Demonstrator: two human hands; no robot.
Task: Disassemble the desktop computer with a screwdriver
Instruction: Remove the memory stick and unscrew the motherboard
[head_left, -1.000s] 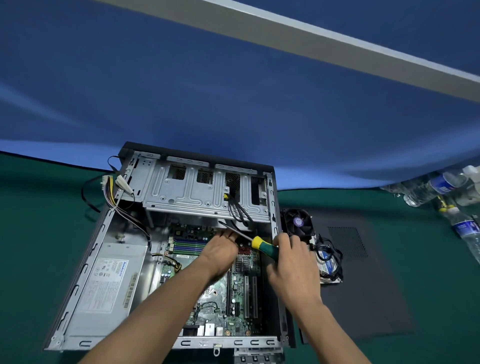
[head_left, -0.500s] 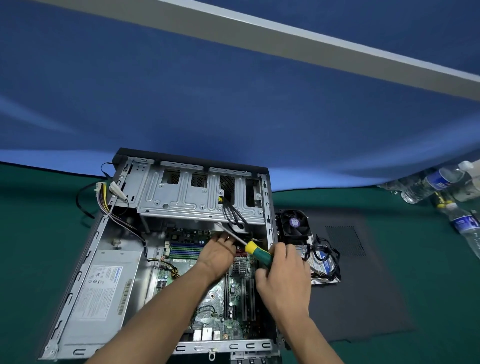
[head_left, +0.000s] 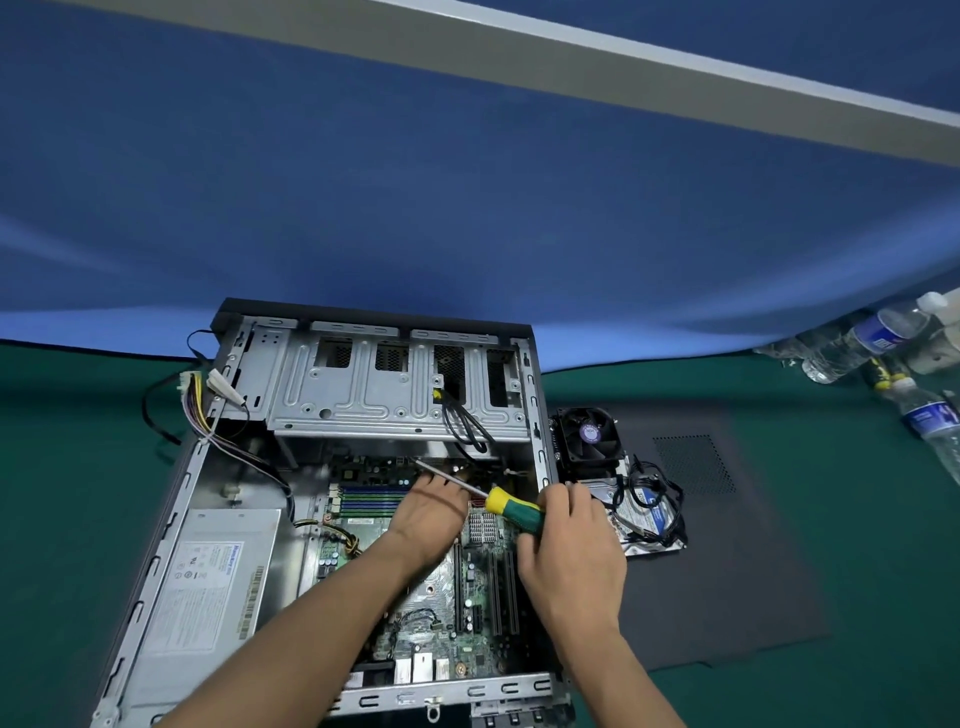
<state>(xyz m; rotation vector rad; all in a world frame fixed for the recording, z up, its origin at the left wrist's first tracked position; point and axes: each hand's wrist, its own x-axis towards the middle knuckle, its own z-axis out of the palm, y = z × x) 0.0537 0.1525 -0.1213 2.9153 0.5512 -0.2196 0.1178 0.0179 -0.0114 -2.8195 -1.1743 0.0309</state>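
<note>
Here, right hand (head_left: 569, 540) fingers curled round screwdriver (head_left: 511, 508) handle, left hand (head_left: 428, 517) fingers hidden, grip unclear

The screwdriver (head_left: 498, 501) tip is hidden under the drive cage (head_left: 395, 384).

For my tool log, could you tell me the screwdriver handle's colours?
Green with a yellow collar, clearest in the head view.

Both forearms are extended forward from the lower edge of the view, bare to the elbow. The left hand (head_left: 430, 512) is held palm down, fingers bent forward, fingertips hidden. The right hand (head_left: 570, 540) is seen from the back, fingers and thumb curled round a screwdriver handle (head_left: 511, 508).
</note>
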